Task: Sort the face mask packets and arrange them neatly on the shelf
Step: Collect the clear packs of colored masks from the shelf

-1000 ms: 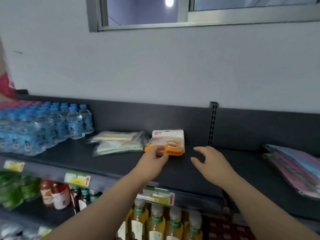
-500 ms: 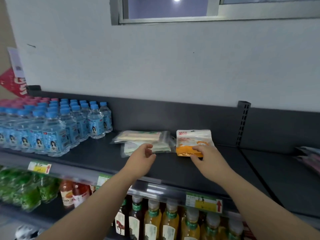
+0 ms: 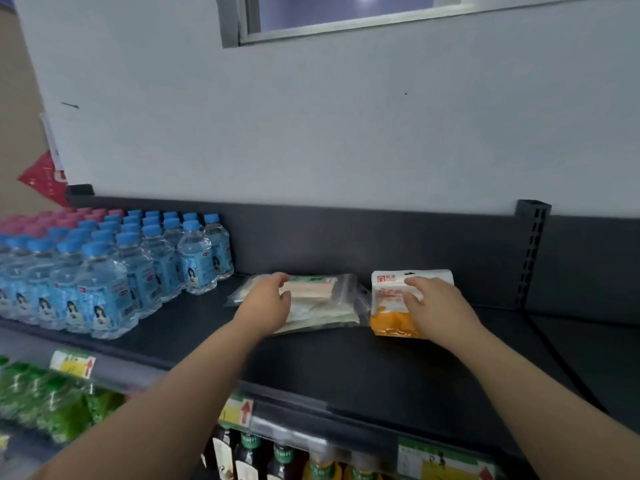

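Pressing glossy orange pouch [image 3: 390, 319], right hand [image 3: 437, 306] lies flat; whether left hand [image 3: 266, 303] grips clear packets [image 3: 330, 299] is unclear.

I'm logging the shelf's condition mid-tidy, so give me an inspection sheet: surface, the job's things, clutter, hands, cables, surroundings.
Surface: dark shelf, bare along its front half.
Job's things: stack of clear packets lying flat near the back; orange-and-white packet just right of it, also flat.
Clutter: water bottles in rows at the shelf's left end, blue caps in front, pink caps behind.
Hands: left hand rests on the clear stack; right hand lies on the orange-and-white packet; whether either grips is unclear.
Cables: nothing seen.
Surroundings: pale wall with a window above; slotted upright at right; price tags on the shelf edge; drink bottles below.
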